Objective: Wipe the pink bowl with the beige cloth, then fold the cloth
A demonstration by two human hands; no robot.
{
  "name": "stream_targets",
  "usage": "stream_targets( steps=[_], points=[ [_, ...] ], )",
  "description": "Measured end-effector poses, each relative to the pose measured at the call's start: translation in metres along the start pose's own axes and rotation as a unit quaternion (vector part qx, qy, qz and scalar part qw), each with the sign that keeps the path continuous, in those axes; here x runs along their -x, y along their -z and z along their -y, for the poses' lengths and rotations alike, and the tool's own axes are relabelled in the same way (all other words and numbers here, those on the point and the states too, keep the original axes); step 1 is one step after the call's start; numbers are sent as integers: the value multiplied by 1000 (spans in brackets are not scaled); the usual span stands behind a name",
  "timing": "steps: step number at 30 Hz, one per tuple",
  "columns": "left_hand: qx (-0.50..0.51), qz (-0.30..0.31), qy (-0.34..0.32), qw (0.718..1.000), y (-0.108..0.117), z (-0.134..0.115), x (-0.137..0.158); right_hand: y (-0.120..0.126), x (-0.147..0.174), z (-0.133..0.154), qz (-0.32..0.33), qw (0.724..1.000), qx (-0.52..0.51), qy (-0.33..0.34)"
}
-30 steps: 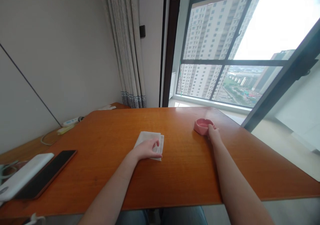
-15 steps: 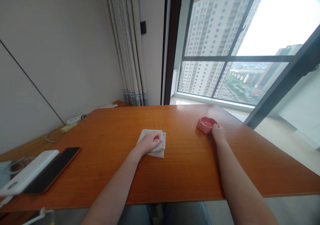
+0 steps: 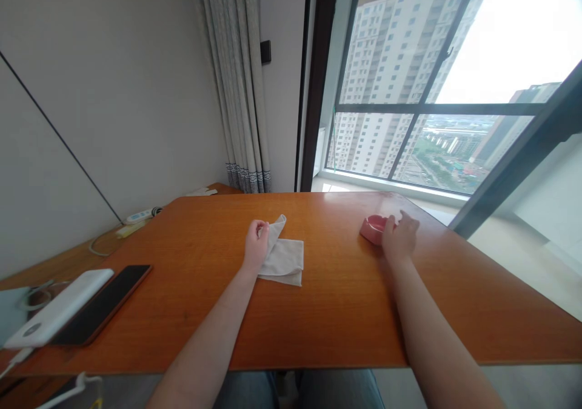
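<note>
A folded pale grey cloth (image 3: 287,260) lies on the brown wooden table (image 3: 204,312). My left hand (image 3: 256,243) is closed in a pinch on its left edge, and a corner of the cloth stands lifted beside my fingers. Farther right on the tabletop sits a pink ashtray (image 3: 373,231) with notches in its rim. Just right of it is my right hand (image 3: 401,236), slightly blurred, its fingers apart and nothing seen in them. The hand covers the ashtray's right side, so whether they touch is unclear.
On the left of the table a white power bank (image 3: 61,307) lies alongside a black phone (image 3: 102,306). A power strip (image 3: 139,216) rests by the wall. Behind the table are a grey curtain (image 3: 240,94) and, to the right, a large window (image 3: 418,109).
My left hand has moved left from the top of the cloth and raised one corner of it. My right hand has let go of the ashtray's rim and spread its fingers.
</note>
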State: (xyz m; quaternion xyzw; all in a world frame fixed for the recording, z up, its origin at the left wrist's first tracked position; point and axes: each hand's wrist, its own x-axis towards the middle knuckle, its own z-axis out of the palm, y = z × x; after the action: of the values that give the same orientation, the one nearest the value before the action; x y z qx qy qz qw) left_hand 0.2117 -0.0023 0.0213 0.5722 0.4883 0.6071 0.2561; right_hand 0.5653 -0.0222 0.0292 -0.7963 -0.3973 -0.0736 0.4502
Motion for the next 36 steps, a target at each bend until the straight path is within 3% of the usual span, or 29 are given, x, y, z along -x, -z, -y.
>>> stream_targets(
  steps=[2,4,8,11,13,15,18,21,24,28,33,36],
  points=[
    [14,-45,0,999,4,3,-4,-4,18,24,12,989,-73,128],
    [15,-83,-2,996,10,7,-8,-12,46,51,106,958,-137,230],
    [16,-175,29,984,24,18,-20,-26,117,96,343,822,-154,427],
    [40,-251,83,963,33,30,-30,-31,150,108,416,768,-110,475],
    [31,-285,110,952,37,38,-35,-34,152,105,410,771,-71,482],
    [-9,-277,127,952,37,46,-38,-38,140,97,382,800,-18,461],
    [-65,-216,137,965,36,54,-37,-47,114,80,338,855,56,388],
    [-95,-160,131,974,36,52,-32,-54,95,66,322,884,79,329],
    [-208,-101,81,969,36,40,-25,-54,88,62,325,895,77,296],
    [-333,2,13,943,33,22,-19,-49,88,64,336,895,79,283],
    [-387,135,44,911,28,26,-15,-40,84,64,346,896,93,262],
    [-403,173,45,897,27,34,-14,-39,80,61,361,900,29,241]
  ],
)
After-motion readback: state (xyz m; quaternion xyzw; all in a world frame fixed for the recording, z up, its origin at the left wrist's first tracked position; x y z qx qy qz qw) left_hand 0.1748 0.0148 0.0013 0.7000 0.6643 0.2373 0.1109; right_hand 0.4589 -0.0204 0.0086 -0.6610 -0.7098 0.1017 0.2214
